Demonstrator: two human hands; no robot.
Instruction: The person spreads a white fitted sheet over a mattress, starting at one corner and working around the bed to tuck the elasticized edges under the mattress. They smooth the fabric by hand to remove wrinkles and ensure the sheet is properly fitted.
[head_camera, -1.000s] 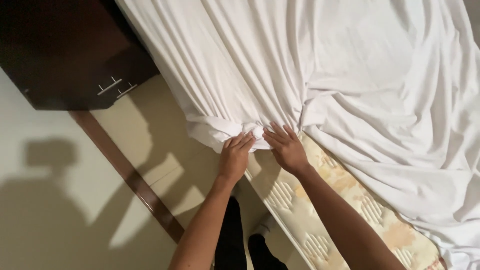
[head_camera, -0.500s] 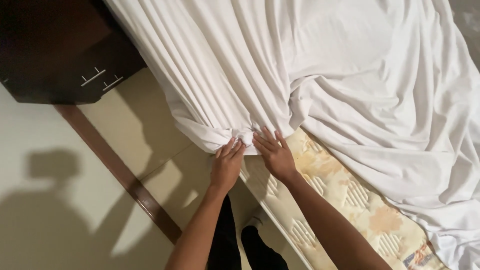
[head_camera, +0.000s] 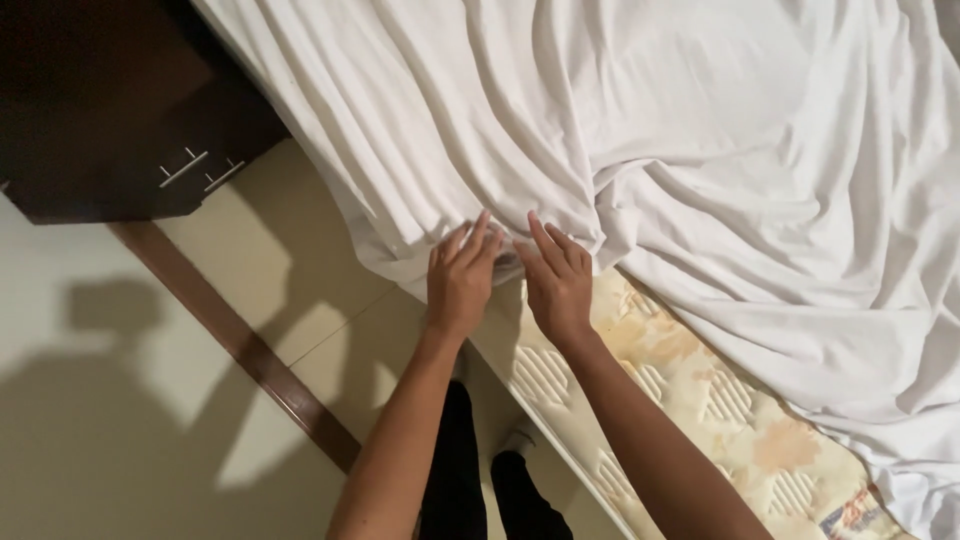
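Far left of both hands, up in the corner: dark cabinet (head_camera: 110, 110), two pale metal handles on its front, top and left side cut off by the frame. Below it, cream floor (head_camera: 150, 430) with a dark brown strip (head_camera: 240, 345) running diagonally, and a soft shadow of a head and arm at lower left. Between strip and bed, more pale floor, partly shaded.

Just below the hands, between the forearms: black trouser legs and the tip of a pale shoe (head_camera: 520, 437), mostly hidden by the arms.

Left hand (head_camera: 460, 280): palm down, fingers spread fairly wide and laid flat on the gathered edge of the sheet (head_camera: 640, 130); not clenched, though whether the fingertips pinch a fold cannot be told. Right hand (head_camera: 556, 280), just beside it and nearly touching: same posture, fingers fanned and pressing on the bunched cloth where it meets the mattress corner.

White sheet: directly above and around both hands, pleated into long folds running up and left, spreading in loose rumples to the right; hanging over the bed edge at left of the left hand. Upper and right parts cut off.

Right of and below the right hand: bare mattress (head_camera: 720, 400), cream with quilted ovals and faded orange flower print, white piping along its edge. Covered by sheet further right; far corner out of frame. Small coloured label at the bottom edge, too small to make out.
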